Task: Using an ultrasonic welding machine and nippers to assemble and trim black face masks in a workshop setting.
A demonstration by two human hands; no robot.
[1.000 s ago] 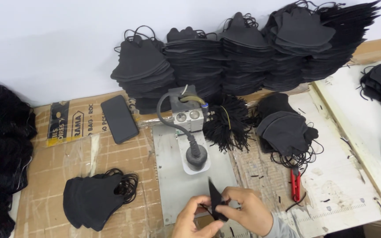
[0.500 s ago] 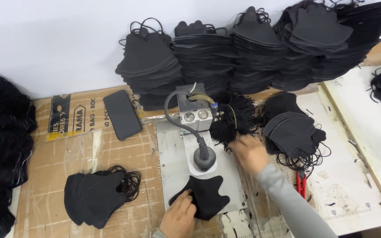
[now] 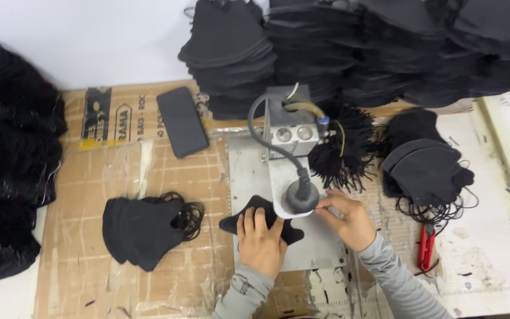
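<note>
The left hand lies flat, fingers together, on a black mask spread on the metal plate. The mask's right edge sits under the round press head of the small bench machine.

The right hand is pinched at the head's right side. It appears to hold a thin black ear loop, but the loop end is too small to confirm.

To do this step well:
- Keep the left palm pressing the mask flat so the edge does not creep under the head.
- Keep left fingertips clear of the head; they are just beside it.
- Hold the loop end taut and square over the mask corner.

A finished pile lies to the left on the cardboard. A bundle of loops and loose masks lie to the right, near red snips. A phone lies well apart.
</note>
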